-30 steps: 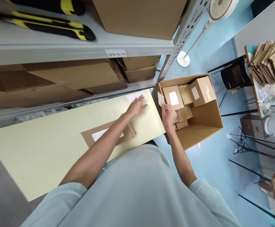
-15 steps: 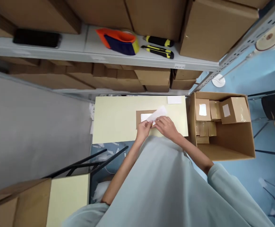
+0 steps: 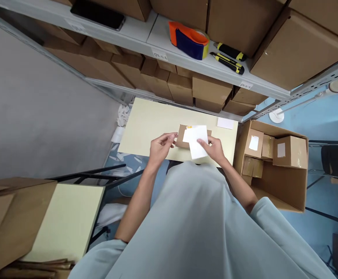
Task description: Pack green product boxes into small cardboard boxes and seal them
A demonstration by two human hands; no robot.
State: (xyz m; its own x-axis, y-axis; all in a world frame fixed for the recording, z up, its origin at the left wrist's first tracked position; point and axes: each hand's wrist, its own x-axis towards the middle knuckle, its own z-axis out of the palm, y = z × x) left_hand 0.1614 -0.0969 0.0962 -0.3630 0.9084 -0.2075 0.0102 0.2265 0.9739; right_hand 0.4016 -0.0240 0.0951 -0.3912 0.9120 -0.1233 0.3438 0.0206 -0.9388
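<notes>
My right hand (image 3: 214,148) holds a white paper sheet (image 3: 198,144) by its right edge, thumb on top. Beneath the sheet, on the pale yellow table (image 3: 148,122), lies a small brown cardboard box (image 3: 182,140), partly covered. A white piece with a small orange mark shows at the sheet's upper left; whether it is stuck to the box I cannot tell. My left hand (image 3: 161,149) is just left of the box, its thumb and forefinger close together, and what they hold, if anything, is too small to name.
An open carton (image 3: 285,188) with several small boxes stands right of the table. White paper (image 3: 225,123) lies at the table's back right. The shelf (image 3: 140,33) above bears a tape dispenser (image 3: 190,42), cutters (image 3: 228,62) and a phone (image 3: 97,14).
My hands have moved apart. The white sheet, earlier between both hands, is now in my right hand alone and turned more upright. The head view has shifted and tilted.
</notes>
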